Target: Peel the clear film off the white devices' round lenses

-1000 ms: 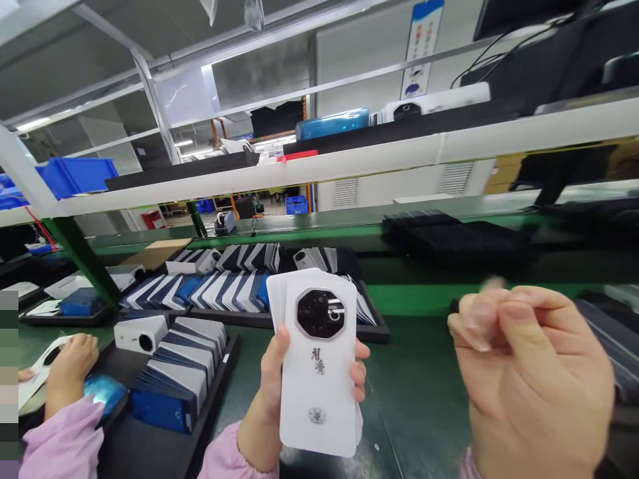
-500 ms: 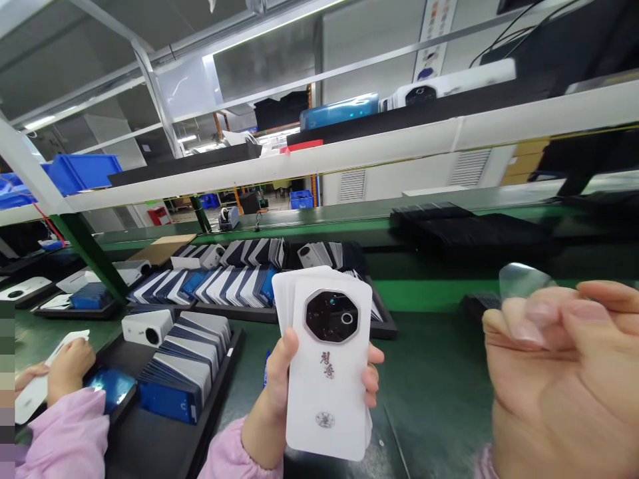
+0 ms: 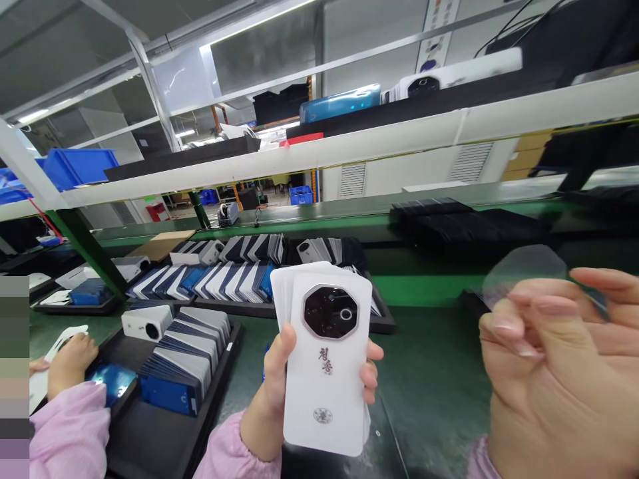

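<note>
In the middle, my left hand [image 3: 273,376] is wrapped around a small fanned stack of white phone back covers. The front cover [image 3: 344,392] faces me, upright, with a black octagonal camera panel [image 3: 331,311], dark lettering and a round emblem on it. On the right, my right hand [image 3: 564,379] is raised apart from the stack. A clear film piece [image 3: 534,261] with angled corners is pinched between its thumb and fingers; part of the film is hidden behind them.
A black tray [image 3: 150,439] with fanned covers stands at left, and more filled trays [image 3: 234,286] sit behind. A co-worker's hand [image 3: 74,359] handles a white cover at far left. Stacked black trays [image 3: 469,223] stand at back right. A shelf [image 3: 389,143] spans overhead.
The film in my right hand has turned and now shows more of its outline above the fingers. My left hand keeps the stack in nearly the same place.
</note>
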`<state>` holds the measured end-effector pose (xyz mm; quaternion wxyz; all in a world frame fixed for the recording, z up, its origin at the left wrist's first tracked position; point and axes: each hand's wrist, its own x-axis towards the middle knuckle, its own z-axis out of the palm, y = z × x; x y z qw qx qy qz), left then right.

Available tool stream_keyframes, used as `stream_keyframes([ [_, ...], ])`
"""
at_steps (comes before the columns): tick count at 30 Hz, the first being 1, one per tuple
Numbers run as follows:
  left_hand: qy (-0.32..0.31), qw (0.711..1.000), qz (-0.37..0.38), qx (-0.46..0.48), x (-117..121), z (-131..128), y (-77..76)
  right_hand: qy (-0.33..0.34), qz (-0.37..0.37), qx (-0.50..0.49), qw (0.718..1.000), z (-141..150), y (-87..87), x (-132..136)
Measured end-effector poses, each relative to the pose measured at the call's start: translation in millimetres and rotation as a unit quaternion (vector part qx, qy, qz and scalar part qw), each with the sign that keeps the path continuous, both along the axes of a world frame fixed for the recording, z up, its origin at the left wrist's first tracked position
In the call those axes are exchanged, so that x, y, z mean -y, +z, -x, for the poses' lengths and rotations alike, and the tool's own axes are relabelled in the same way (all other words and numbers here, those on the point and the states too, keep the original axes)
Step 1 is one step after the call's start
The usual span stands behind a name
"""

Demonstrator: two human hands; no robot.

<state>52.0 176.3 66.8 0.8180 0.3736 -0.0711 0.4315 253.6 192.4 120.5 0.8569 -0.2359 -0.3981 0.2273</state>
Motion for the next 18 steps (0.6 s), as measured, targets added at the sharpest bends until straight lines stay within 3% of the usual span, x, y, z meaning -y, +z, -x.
stream_keyframes([
  [8, 0.006, 0.999, -0.043, 0.003, -4, 1, -0.6, 0.003, -0.02, 0.013, 1.0, 7, 3.1, -4],
  [13, -0.022, 1.0, -0.012, -0.005, -8, 0, -2.6, -0.017, -0.077, 0.008, 0.997, 9, 5.4, -5],
  [18, -0.004, 0.996, 0.076, -0.043, -11, -3, 1.4, 0.05, -0.067, 0.105, 0.991, 8, -2.7, -6],
])
